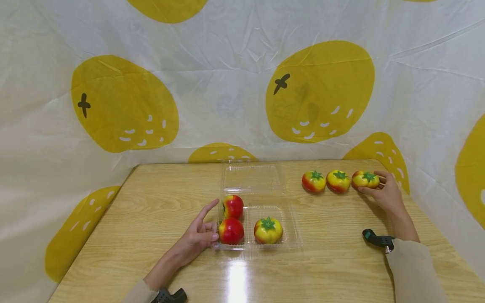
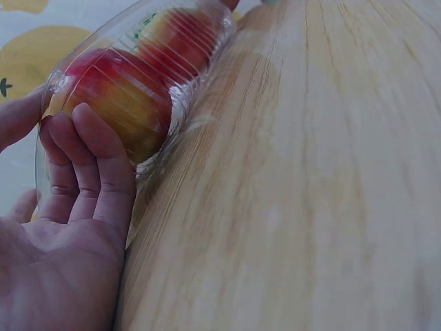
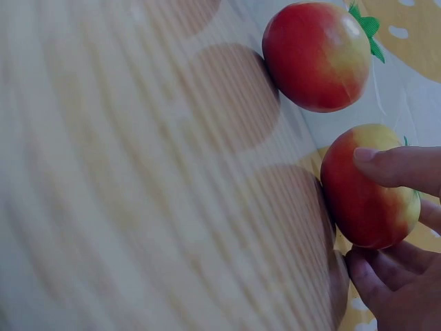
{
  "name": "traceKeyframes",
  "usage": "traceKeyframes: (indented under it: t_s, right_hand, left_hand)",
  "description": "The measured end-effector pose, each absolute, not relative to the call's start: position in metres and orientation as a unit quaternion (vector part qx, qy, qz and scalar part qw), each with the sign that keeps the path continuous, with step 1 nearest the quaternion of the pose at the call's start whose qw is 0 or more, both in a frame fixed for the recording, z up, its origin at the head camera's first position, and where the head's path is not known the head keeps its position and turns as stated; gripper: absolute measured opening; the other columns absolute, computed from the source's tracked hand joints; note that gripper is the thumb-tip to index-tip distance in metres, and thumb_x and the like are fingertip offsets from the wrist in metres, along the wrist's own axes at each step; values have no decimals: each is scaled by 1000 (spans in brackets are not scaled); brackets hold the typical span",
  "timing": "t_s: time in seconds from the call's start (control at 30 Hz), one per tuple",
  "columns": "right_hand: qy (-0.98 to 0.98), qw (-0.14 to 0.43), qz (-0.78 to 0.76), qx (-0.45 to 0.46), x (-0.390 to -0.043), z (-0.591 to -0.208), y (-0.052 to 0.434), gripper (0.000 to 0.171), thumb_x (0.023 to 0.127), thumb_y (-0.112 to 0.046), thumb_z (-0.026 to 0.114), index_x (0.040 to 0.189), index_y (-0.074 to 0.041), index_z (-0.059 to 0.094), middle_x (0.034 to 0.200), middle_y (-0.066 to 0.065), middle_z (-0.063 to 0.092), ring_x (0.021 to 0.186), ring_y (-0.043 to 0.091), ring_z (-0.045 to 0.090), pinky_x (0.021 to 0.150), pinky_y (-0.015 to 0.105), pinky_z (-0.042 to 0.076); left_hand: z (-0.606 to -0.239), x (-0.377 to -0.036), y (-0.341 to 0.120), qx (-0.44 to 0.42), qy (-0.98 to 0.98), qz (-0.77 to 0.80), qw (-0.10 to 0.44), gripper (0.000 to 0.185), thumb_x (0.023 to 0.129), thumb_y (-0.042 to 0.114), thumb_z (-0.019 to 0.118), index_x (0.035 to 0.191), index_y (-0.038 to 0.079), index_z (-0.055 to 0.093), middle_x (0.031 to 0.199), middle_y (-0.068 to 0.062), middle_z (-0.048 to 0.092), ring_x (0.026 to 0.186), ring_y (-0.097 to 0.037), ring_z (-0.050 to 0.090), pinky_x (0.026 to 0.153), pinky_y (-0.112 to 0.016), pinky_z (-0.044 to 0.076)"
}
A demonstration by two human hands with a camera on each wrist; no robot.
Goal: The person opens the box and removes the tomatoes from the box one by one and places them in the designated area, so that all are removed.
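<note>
A clear plastic clamshell tray [image 1: 291,235] lies open on the wooden table, its lid [image 1: 251,179] folded back. Three red-yellow toy tomatoes sit inside: two on the left [image 1: 233,206] [image 1: 231,230] and one to their right [image 1: 268,230]. My left hand [image 1: 206,229] rests against the tray's left wall; in the left wrist view its fingers [image 2: 89,158] press the clear wall beside a tomato [image 2: 120,96]. At the table's far right, three tomatoes stand in a row. My right hand [image 1: 375,185] grips the rightmost tomato [image 1: 364,179], with the thumb [image 3: 393,165] laid over the fruit [image 3: 362,200].
The other two tomatoes in the row [image 1: 313,181] [image 1: 338,180] stand just left of the held one; one of them shows in the right wrist view [image 3: 317,55]. A white cloth with yellow fruit prints [image 1: 318,92] hangs close behind and beside the table. Bare wood [image 1: 159,198] lies left of the tray.
</note>
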State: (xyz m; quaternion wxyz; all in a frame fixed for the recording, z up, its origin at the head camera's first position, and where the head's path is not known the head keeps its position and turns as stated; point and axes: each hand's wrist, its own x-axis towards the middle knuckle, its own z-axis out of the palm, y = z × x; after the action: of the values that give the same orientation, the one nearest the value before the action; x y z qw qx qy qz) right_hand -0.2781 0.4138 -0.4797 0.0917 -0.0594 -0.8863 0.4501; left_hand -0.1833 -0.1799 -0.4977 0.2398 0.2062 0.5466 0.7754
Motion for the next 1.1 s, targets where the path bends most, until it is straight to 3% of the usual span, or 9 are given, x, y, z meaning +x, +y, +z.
traceKeyframes:
  t_s: [0.27,0.87,1.1]
  right_hand:
    - [-889,84,446,-62,-278,-478,413,96,98,-33,70,161,6,7,162,38,14,139,60,30,114,71,31]
    - [-881,74,463,-60,-276,-469,413,105,96,-38,73,163,3,3,164,40,12,142,61,26,116,72,27]
    - [-899,91,426,-47,-274,-459,410,101,95,-36,74,162,5,8,161,44,14,144,66,22,111,77,27]
  left_hand:
    - [-499,-184,-180,197,549,776,240,92,96,-1,58,166,30,6,88,3,61,78,-10,60,73,-24,55]
    - [-499,-183,-179,199,545,779,238,93,96,-2,58,167,29,5,87,4,62,78,-10,59,73,-23,53]
    - [-499,-183,-179,197,547,778,238,93,96,-2,58,166,30,6,87,4,62,77,-10,59,73,-22,53]
